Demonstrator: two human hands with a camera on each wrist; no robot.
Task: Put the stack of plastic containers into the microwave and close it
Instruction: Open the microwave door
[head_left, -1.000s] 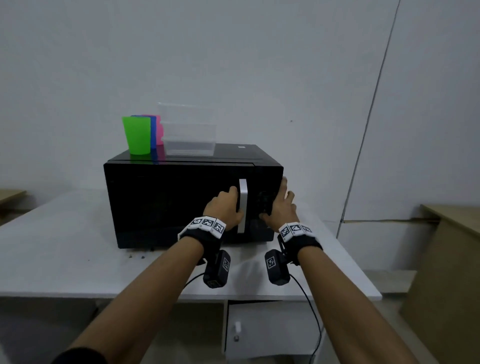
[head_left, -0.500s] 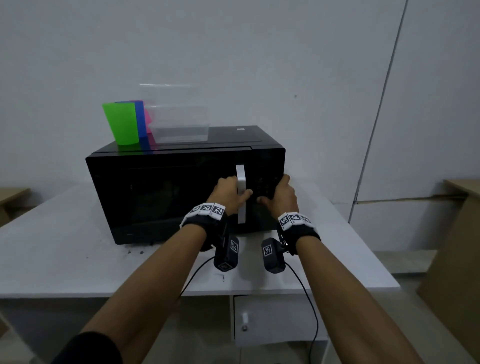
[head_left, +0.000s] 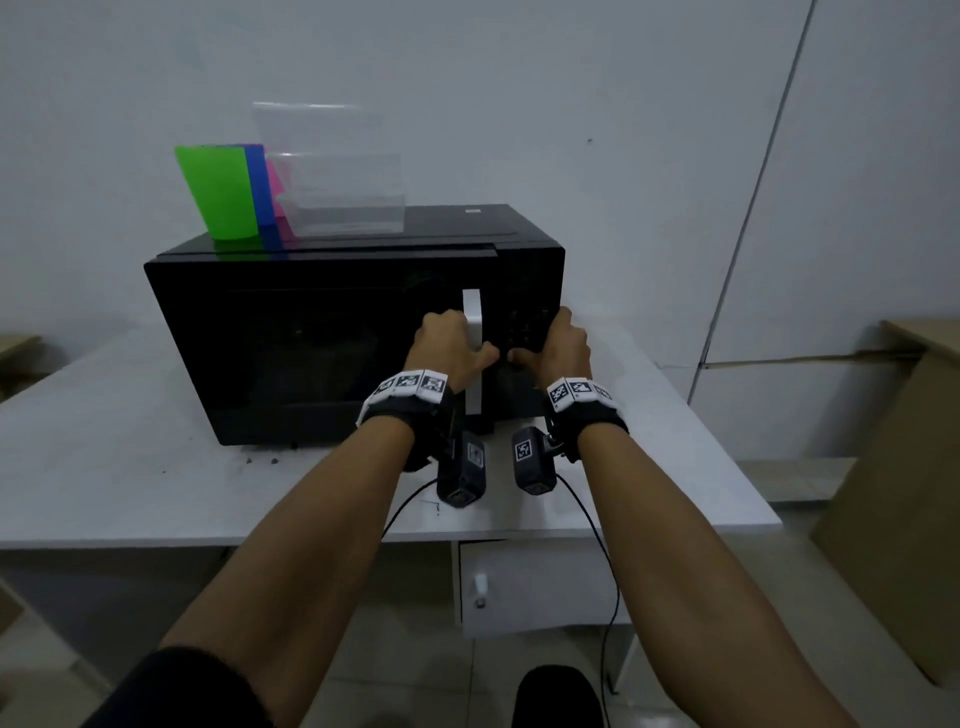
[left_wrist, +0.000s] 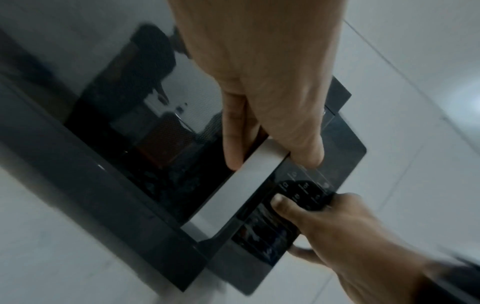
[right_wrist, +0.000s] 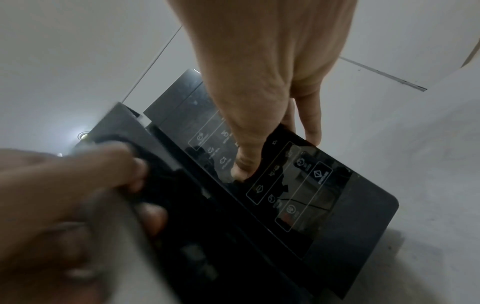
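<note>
The cups (head_left: 223, 192) and the containers (head_left: 340, 195) stand on the microwave (head_left: 291, 332) roof, left rear. The left hand (head_left: 444, 348) has its fingers (left_wrist: 235, 131) curled round the handle (head_left: 474, 317). The right hand (head_left: 563, 345) grips the control panel (right_wrist: 285, 176) edge, thumb on its face. Brace right and pull left steadily, so the microwave stays put on the table (head_left: 104, 467).

The boxy black microwave (head_left: 332, 332) has a glossy, mirror-like glass front and a smooth matt silver handle (head_left: 474, 332). On top, clear rectangular plastic containers (head_left: 337, 192) look thin and glassy. The white worktop (head_left: 104, 467) is matt and lightly speckled.
</note>
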